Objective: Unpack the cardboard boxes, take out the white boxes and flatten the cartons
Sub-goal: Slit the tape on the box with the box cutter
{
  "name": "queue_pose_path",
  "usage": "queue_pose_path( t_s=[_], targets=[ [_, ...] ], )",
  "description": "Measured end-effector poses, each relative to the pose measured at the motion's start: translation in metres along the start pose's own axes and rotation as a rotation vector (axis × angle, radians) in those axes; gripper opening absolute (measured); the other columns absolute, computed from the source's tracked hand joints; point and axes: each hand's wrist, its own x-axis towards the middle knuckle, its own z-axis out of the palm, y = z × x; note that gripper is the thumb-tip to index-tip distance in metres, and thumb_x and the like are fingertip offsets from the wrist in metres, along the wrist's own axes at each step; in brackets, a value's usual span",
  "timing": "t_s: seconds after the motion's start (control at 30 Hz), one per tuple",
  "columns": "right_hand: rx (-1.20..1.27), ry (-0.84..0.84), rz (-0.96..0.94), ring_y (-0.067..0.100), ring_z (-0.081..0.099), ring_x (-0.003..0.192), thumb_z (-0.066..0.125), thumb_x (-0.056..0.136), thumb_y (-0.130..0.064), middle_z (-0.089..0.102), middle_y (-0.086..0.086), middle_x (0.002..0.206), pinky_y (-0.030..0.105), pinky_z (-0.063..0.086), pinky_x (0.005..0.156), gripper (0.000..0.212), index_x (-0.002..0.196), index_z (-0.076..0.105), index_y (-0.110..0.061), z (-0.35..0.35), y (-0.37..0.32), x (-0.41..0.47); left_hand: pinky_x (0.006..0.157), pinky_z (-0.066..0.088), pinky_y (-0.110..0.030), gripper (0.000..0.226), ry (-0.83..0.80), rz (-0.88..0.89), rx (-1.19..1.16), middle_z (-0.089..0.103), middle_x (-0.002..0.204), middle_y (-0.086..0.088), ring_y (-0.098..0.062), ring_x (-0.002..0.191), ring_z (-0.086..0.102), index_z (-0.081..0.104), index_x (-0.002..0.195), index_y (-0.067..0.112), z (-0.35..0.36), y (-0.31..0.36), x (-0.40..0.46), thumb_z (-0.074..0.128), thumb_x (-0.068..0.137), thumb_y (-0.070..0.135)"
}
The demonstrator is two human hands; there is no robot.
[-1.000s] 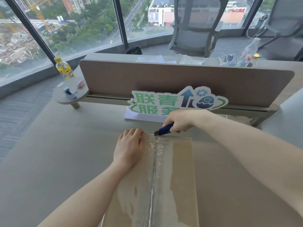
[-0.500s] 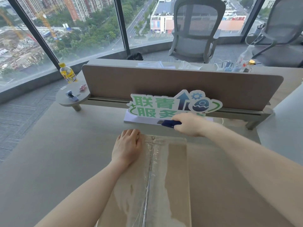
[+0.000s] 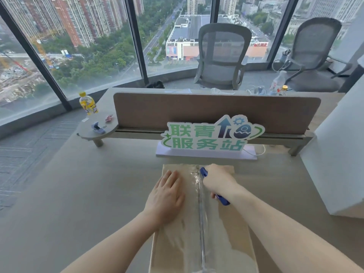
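Blue knife (image 3: pixel 204 172) in right hand (image 3: pixel 217 181) meets taped carton (image 3: pixel 226 229).

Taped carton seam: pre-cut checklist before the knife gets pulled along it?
1. Blue utility knife gripped in right hand: ok.
2. Knife tip at the far end of the clear-taped centre seam: ok.
3. Left hand flat on the brown cardboard carton, holding it down: ok.
4. Left hand off the seam line, beside it: ok.
5. Blade extended: cannot tell, too small.
6. Tape already slit: cannot tell, glare.
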Motion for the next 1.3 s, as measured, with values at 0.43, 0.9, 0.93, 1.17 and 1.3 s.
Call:
queue_pose_path(
  t_s=[0.43, 0.9, 0.93, 1.17, 1.3],
  targets=[
    [-0.1, 0.168, 0.269, 0.026, 0.048, 0.054, 0.04, 0.082, -0.001, 0.044, 0.006, 0.066, 0.021, 0.033, 0.045, 0.02, 0.068, 0.036, -0.016, 0.049, -0.039, -0.066, 0.123, -0.002, -0.034, 0.066, 0.091, 0.064, -0.186, 0.009, 0.165, -0.001, -0.018, 0.152, -0.002, 0.024, 0.155, 0.013, 0.016, -0.012, -0.006, 0.04, 0.095, 0.035],
    [-0.177, 0.117, 0.366, 0.018, 0.032, 0.051, 0.039, 0.079, -0.002, 0.036, 0.002, 0.066, 0.027, 0.022, 0.046, 0.016, 0.073, 0.037, -0.017, 0.093, -0.015, -0.167, 0.124, 0.003, -0.036, 0.065, 0.091, 0.055, -0.158, 0.014, 0.165, -0.002, -0.019, 0.152, 0.002, 0.029, 0.153, 0.012, 0.015, -0.011, -0.006, 0.038, 0.095, 0.04],
    [-0.166, 0.117, 0.361, 0.018, 0.034, 0.051, 0.039, 0.08, -0.002, 0.039, 0.002, 0.066, 0.027, 0.023, 0.045, 0.014, 0.078, 0.042, -0.016, 0.095, -0.013, -0.175, 0.124, 0.004, -0.036, 0.065, 0.095, 0.054, -0.151, 0.015, 0.164, -0.002, -0.019, 0.152, 0.003, 0.03, 0.153, 0.012, 0.015, -0.011, -0.006, 0.038, 0.095, 0.04],
    [-0.1, 0.119, 0.372, 0.017, 0.039, 0.06, 0.038, 0.085, -0.005, 0.042, -0.001, 0.074, 0.026, 0.028, 0.048, 0.021, 0.072, 0.036, -0.022, 0.116, 0.007, -0.218, 0.124, 0.008, -0.037, 0.066, 0.101, 0.046, -0.127, 0.019, 0.163, -0.002, -0.019, 0.152, 0.007, 0.029, 0.153, 0.011, 0.016, -0.01, -0.009, 0.036, 0.094, 0.039],
    [-0.086, 0.142, 0.358, 0.021, 0.044, 0.07, 0.039, 0.085, -0.007, 0.047, 0.0, 0.078, 0.028, 0.032, 0.053, 0.017, 0.076, 0.039, -0.021, 0.128, 0.021, -0.233, 0.124, 0.007, -0.037, 0.065, 0.092, 0.044, -0.102, 0.019, 0.163, -0.002, -0.019, 0.152, 0.008, 0.029, 0.153, 0.012, 0.015, -0.008, -0.009, 0.035, 0.095, 0.04]
  ],
)
